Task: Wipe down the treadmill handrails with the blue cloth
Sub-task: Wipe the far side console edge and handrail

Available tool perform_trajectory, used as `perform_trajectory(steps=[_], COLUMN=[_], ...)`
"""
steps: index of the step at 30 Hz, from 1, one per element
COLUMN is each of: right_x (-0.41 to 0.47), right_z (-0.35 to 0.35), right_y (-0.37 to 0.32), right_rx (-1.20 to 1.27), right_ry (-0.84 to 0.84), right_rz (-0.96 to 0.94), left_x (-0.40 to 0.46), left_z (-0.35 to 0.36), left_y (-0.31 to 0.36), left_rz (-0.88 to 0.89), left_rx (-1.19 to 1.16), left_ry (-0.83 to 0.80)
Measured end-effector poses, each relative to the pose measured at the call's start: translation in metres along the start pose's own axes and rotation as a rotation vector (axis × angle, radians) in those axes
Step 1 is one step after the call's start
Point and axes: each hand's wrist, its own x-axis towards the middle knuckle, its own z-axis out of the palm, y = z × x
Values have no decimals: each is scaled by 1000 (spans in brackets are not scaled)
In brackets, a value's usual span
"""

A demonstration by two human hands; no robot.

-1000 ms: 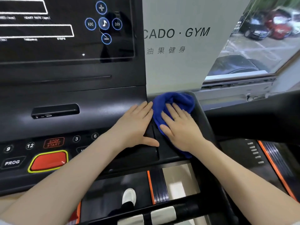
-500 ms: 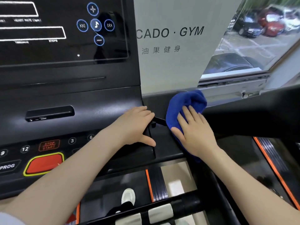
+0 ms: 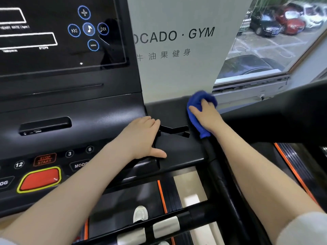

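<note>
My right hand (image 3: 206, 116) presses the bunched blue cloth (image 3: 195, 105) onto the upper right corner of the black treadmill console, where the right handrail (image 3: 223, 188) starts. The fingers curl over the cloth, which hangs out below the palm. That handrail runs down towards me under my right forearm. My left hand (image 3: 141, 137) lies flat on the console tray (image 3: 178, 147), fingers together, thumb spread, holding nothing. A front crossbar (image 3: 166, 225) with silver grip plates spans the bottom of the view.
The dark console screen (image 3: 58, 36) and the button panel with a red stop key (image 3: 39, 179) fill the left. A white gym sign (image 3: 177, 41) and a window stand behind. A neighbouring treadmill's black rail (image 3: 292, 117) lies to the right. A white shoe (image 3: 140, 213) shows below.
My right hand has slid the blue cloth right and up, from the middle of the tray to the console's right corner. The left hand has stayed in place.
</note>
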Motion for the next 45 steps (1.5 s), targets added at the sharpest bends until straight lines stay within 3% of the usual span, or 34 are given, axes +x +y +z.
perform_trajectory(steps=[4,8,14,22,24,28,33,37,40,43,45], right_x=[-47,-64,-5,12,-7,-43,-8,18,4,-12,-9], right_z=[-9,-3,3,-8,-4,11,8,14,40,61,59], right_y=[29,36,-1,-7,1,5,-7,-31,-61,-73,-70], right_rx=[209,57,-62,329,182,-339,-332,-537,-539,-434,-498], right_ry=[-92,-37,8,-67,-28,103,94,128,-11,-7,-19], right_rz=[196,218,149,175,188,187,43,-390,-629,-693,-709], left_x=[7,18,25,25,26,26,24,10,-14,-33,-37], left_z=[2,9,14,16,16,15,13,12,7,5,4], left_y=[13,20,12,13,14,14,15,16,6,-8,-9], left_rz=[-35,-67,-28,-15,-20,-26,-33,-28,-71,-170,-184], left_rx=[52,-31,-54,-23,-22,-44,-71,-115,-211,-277,-262], left_ry=[2,19,29,77,87,90,90,154,286,427,425])
